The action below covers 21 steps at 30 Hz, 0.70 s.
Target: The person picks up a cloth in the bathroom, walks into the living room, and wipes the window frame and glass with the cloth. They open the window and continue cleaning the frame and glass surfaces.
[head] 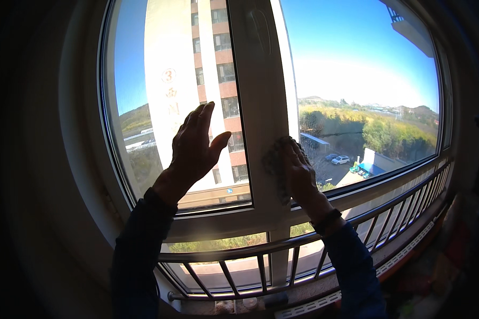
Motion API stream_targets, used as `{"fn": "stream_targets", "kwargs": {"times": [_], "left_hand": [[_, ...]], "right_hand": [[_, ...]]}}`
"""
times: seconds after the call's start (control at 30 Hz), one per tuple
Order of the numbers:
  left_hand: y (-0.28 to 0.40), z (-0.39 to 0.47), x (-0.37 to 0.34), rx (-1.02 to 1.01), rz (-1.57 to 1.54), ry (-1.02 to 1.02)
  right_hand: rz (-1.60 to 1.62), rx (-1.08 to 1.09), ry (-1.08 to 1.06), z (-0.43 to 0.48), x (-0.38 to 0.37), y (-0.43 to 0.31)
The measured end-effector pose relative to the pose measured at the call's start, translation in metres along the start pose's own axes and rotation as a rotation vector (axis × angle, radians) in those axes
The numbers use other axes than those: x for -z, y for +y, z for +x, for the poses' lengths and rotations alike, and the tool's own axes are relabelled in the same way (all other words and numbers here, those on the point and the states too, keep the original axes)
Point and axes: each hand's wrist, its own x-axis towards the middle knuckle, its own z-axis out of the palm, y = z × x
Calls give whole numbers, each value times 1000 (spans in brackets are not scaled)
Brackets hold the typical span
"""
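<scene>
Fingers up and thumb apart, my left hand (194, 137) is raised before the left window pane (131, 79). It holds nothing, and I cannot tell if it touches the glass. My right hand (301, 175) grips a dark, crumpled cleaning cloth (272, 159) against the window frame's upright (265, 103), beside the right pane (355, 79). Part of the cloth is hidden under that hand. A dark band (328, 221) circles my right wrist. High on the same upright is a window handle (260, 30), dim in the shade.
A metal guard rail (239, 254) with upright bars crosses below the panes. Under it, the sill holds a small round white item (250, 303) and a dark block (276, 300). A slotted white strip (315, 306) runs along the sill's front. Outside stands a tall building (171, 48).
</scene>
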Motion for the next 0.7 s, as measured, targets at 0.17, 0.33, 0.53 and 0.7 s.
{"fn": "stream_targets", "kwargs": {"times": [0.17, 0.33, 0.53, 0.7], "left_hand": [[45, 111, -22, 106, -57, 128], [68, 182, -35, 166, -67, 221], [65, 230, -47, 307, 38, 253], [56, 245, -51, 363, 54, 270]], "right_hand": [[93, 7, -141, -87, 19, -5], [231, -102, -88, -149, 19, -6], [402, -199, 5, -172, 7, 12], [417, -182, -2, -172, 9, 14]]}}
